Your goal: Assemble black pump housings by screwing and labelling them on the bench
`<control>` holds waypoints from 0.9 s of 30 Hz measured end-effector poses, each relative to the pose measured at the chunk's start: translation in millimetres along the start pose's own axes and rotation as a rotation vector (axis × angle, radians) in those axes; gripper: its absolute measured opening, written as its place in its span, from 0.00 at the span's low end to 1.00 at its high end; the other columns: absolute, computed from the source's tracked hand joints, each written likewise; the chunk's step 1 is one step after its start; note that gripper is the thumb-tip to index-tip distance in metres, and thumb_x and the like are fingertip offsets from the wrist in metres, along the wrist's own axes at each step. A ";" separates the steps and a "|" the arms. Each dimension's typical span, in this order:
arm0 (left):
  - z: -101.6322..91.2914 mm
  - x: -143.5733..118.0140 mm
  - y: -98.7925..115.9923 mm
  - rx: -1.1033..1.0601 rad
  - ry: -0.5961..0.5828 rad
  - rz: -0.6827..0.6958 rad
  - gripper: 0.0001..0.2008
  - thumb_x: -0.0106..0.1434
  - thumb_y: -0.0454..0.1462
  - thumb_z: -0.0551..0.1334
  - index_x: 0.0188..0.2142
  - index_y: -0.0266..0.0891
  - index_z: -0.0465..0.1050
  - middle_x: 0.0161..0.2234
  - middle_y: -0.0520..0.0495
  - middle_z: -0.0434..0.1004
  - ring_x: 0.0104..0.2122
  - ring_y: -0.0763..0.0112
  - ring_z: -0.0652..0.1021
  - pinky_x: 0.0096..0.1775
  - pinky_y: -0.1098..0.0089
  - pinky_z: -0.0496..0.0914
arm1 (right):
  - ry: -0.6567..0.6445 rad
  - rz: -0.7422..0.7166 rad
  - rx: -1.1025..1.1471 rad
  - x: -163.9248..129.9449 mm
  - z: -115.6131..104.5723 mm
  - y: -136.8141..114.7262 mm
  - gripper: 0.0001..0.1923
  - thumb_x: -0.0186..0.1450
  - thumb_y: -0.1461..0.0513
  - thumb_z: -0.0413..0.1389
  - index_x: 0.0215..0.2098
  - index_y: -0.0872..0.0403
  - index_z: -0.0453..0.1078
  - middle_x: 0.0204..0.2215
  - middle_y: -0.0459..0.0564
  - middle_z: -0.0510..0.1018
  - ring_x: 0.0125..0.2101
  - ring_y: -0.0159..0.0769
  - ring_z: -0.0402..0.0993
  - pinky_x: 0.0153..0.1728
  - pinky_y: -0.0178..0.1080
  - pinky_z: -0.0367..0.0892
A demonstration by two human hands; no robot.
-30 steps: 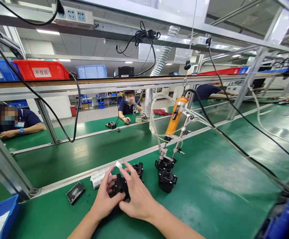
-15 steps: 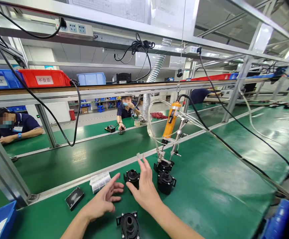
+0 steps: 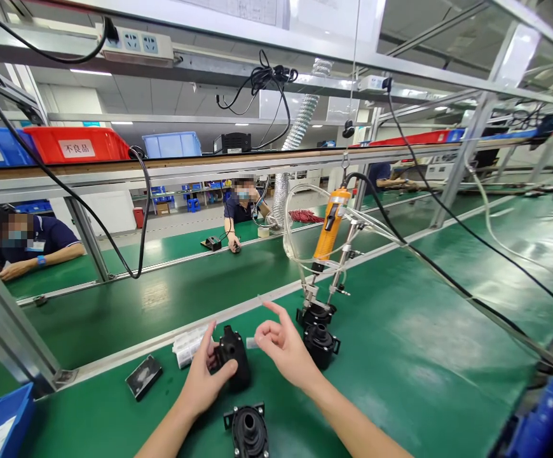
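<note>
On the green mat near the bench edge: left hand [image 3: 206,376] is wrapped round a black pump part [image 3: 232,357], thumb on the near side, fingers curled over the far side, part tipped up off the mat. Grip looks firm, not a pinch.

Right hand [image 3: 283,346] is just beside it, not touching. Index finger out, other fingers half curled, thumb and a finger pinched tog. at the tip. May be holding sth tiny and pale; too small to tell.

Nearby: 2nd black part [image 3: 248,430] flat on the mat, closest to the wrists. 3rd one [image 3: 321,343] further out, right of the hands, and a 4th under the orange screwdriver [image 3: 330,228], which hangs on its cable.

White packet [image 3: 188,343] and small dark pad [image 3: 143,377] sit left of the left hand.

Judgement on doing this well:
- keep the held part steady w/ the left hand, port facing the right hand
- bring the right fingertips in square, not at an angle
- elbows low so the forearm doesn't knock the near part
- stay clear of the hoses round the screwdriver

Other workers sit at the far belt, well apart.
</note>
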State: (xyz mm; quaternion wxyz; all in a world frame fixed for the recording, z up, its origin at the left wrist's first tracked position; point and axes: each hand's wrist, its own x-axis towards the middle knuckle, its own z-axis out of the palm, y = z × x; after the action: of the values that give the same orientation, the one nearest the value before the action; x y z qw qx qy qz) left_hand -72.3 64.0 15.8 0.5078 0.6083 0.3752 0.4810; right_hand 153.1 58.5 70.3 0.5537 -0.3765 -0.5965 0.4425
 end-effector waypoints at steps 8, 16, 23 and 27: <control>-18.4 10.5 -5.2 -0.114 -0.042 -0.094 0.60 0.58 0.57 0.75 0.76 0.42 0.42 0.56 0.35 0.81 0.55 0.49 0.81 0.61 0.52 0.69 | -0.171 0.157 0.022 -11.0 21.7 17.0 0.43 0.64 0.54 0.67 0.70 0.50 0.50 0.32 0.42 0.76 0.25 0.30 0.66 0.29 0.35 0.58; -19.3 10.5 -3.1 -0.092 -0.041 -0.119 0.61 0.56 0.59 0.75 0.76 0.40 0.43 0.56 0.33 0.79 0.55 0.47 0.80 0.61 0.52 0.69 | -0.204 0.116 -0.044 -10.1 25.7 22.7 0.41 0.66 0.58 0.64 0.71 0.50 0.50 0.33 0.42 0.76 0.24 0.29 0.64 0.29 0.35 0.57; -19.8 9.4 -0.4 -0.044 -0.055 -0.137 0.61 0.57 0.59 0.73 0.76 0.39 0.41 0.59 0.31 0.76 0.57 0.47 0.78 0.62 0.53 0.67 | -0.188 0.111 -0.079 -9.7 27.8 20.7 0.42 0.66 0.58 0.64 0.72 0.51 0.50 0.33 0.42 0.77 0.25 0.29 0.64 0.29 0.35 0.59; -19.5 9.2 2.6 -0.046 -0.054 -0.138 0.60 0.58 0.59 0.73 0.76 0.38 0.41 0.60 0.31 0.75 0.59 0.46 0.77 0.63 0.53 0.66 | -0.182 0.081 -0.137 -10.0 28.4 22.2 0.41 0.66 0.60 0.63 0.72 0.51 0.50 0.33 0.42 0.78 0.24 0.28 0.63 0.29 0.35 0.60</control>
State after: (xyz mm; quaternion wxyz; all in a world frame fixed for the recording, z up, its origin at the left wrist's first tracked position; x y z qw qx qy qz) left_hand -88.8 77.1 20.7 0.5635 0.5818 0.3914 0.4367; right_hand 125.0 53.2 46.2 0.4518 -0.3958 -0.6574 0.4550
